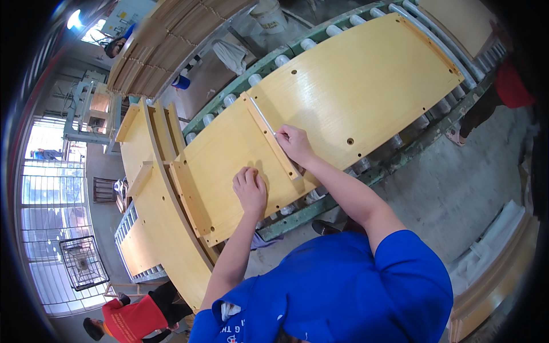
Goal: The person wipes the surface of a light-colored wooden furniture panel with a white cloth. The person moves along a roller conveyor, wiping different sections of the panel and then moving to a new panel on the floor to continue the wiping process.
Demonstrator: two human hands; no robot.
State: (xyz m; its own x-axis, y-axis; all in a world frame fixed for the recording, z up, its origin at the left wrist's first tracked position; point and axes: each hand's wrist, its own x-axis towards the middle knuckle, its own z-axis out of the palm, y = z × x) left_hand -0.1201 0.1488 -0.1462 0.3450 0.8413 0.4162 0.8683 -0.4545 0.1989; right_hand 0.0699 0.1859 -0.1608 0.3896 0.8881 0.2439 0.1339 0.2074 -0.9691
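A large pale-yellow wooden panel point(354, 80), with several dark holes, lies in front of me on a roller conveyor. A narrow wooden strip point(284, 162) stands across its middle. Along the strip's right side runs a thin silvery rod point(262, 115). My right hand point(294, 144) is closed at the rod's near end, beside the strip, its fingertips partly hidden. To the left of the strip my left hand point(250, 187) rests on the panel, holding nothing, its fingers bent and a little apart. A wooden end rail point(190, 200) edges the panel's left side.
Green conveyor rails point(303, 212) with metal rollers point(281, 60) run beneath the panel. More curved panels point(166, 228) lie at left. Brown boards point(166, 46) are stacked beyond. A person in red point(134, 317) is at lower left; another person's red garment point(512, 83) shows at right.
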